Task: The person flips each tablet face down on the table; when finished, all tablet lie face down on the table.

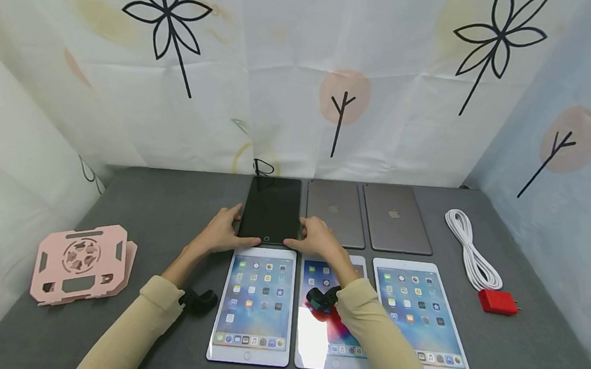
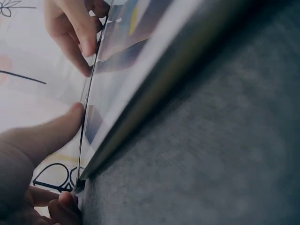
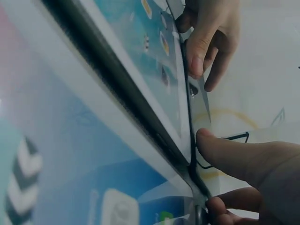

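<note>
A black tablet (image 1: 271, 210) with its dark screen up sits at the back of the table. My left hand (image 1: 220, 232) holds its lower left corner, thumb along the near edge and fingers at the side. Opposite, my right hand (image 1: 319, 239) holds the lower right corner in the same way. Just in front stands a row of white tablets with lit home screens: a left one (image 1: 253, 304), a middle one (image 1: 314, 327) partly hidden by my right forearm, and a right one (image 1: 416, 306). Both wrist views show thumbs at the black tablet's edge.
Two grey tablets lie back-up to the right, one nearer (image 1: 334, 211) and one farther (image 1: 397, 217). A coiled white cable (image 1: 472, 247) and a red charger plug (image 1: 498, 302) are at far right. At left is a pink slotted stand (image 1: 80, 262). Printed curtains enclose the grey table (image 1: 171, 338).
</note>
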Available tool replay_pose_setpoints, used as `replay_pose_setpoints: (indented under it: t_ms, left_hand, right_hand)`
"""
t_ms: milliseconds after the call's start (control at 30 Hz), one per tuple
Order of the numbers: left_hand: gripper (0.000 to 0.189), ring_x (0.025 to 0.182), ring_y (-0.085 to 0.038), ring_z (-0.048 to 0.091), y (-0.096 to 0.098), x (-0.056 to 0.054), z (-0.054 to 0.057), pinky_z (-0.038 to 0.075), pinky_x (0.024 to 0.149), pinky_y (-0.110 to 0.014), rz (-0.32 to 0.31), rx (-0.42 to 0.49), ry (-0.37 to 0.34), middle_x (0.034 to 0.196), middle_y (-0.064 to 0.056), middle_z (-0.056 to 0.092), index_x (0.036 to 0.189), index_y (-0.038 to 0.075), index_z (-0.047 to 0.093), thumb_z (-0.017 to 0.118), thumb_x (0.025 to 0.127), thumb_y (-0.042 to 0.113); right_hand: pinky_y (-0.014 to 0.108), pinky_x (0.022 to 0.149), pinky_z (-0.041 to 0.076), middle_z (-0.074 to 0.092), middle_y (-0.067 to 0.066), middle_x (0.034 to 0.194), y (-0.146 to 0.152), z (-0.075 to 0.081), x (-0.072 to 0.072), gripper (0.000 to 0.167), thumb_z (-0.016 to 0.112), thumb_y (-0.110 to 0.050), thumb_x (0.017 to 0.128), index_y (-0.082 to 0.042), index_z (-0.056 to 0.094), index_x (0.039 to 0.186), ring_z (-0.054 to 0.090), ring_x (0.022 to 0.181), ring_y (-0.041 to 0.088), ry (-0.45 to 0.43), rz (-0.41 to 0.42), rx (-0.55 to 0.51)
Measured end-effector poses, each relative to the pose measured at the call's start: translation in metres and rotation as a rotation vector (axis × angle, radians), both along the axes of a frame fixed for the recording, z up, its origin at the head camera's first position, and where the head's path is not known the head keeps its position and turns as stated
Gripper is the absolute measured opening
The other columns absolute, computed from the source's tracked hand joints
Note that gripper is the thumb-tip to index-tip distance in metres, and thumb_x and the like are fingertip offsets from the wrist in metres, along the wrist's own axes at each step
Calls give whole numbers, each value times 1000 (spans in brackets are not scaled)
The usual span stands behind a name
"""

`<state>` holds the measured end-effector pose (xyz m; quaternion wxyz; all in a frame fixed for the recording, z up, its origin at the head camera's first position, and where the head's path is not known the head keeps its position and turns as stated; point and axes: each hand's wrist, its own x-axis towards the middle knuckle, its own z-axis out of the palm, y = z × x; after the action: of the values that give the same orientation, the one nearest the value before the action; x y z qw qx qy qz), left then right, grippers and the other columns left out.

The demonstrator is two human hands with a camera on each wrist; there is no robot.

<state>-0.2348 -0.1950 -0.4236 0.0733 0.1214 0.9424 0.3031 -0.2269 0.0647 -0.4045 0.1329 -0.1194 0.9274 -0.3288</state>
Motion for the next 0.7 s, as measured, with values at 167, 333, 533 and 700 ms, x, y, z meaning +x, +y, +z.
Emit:
replay_pose_setpoints:
  t_ms: [167,333,533,700]
  left_hand:
    - [108,113,-36,55,1,-2,-3,50,96,-52,4,-36,7,142,-34,47,156,-11,28,84,82,44]
    - [109,132,-45,48,4,-2,-4,46,105,-59,20,-39,8,146,-34,44,155,-10,29,86,79,45]
    - [112,130,-46,49,5,-5,-7,46,105,-59,53,-6,0,146,-33,43,156,-7,32,89,76,46]
    - [114,139,-47,40,3,-6,-7,40,112,-62,51,98,-65,152,-34,35,158,-5,28,91,75,42]
  right_hand:
    - [42,84,52,62,14,113,-6,-1,2,81,79,-43,88,3,50,147,60,97,24,47,-26,127]
    - [56,102,48,55,21,136,-9,-5,4,82,83,-40,86,3,50,148,53,120,36,47,-44,76]
    - [52,109,43,47,24,143,-10,-12,2,85,87,-29,83,6,46,150,39,123,35,19,-87,-77]
    - [52,111,40,45,22,146,-10,-16,1,89,88,-24,81,5,43,152,34,125,35,-17,-138,-168]
